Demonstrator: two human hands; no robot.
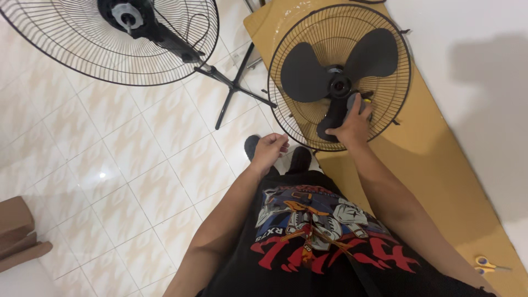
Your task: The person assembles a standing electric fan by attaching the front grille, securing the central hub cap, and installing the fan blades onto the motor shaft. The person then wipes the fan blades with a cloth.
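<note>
Fan head: the round wire guard [385, 118] lay flat on the near end of the tan bench [440, 165], close to its left edge, with the three-lobed black blade [338, 69] inside it.
Right hand: your right hand [352, 124] rested on the lowest lobe of the blade, just below the hub [339, 85]; the fingers were curled around a small dark part with a touch of yellow beside it. What that part was could not be told.
Left hand: your left hand [269, 148] pinched the guard's outer rim wire at its near-left side, fingers folded, thumb on top.
Second fan: a stand fan [129, 19] with its rear guard and bare motor shaft stood on the tiled floor [110, 159], well apart to the left, its black cross-foot [234, 85] reaching toward the bench.
Scissors: a yellow-handled pair [487, 265] lay at the bench's near right edge, away from both hands.
Technique (judgement): the rim grip looked useful for stopping the guard from turning or sliding; you were best placed pressing near the hub rather than on the lobe tip, which would flex, and keeping the guard flat on the bench.
</note>
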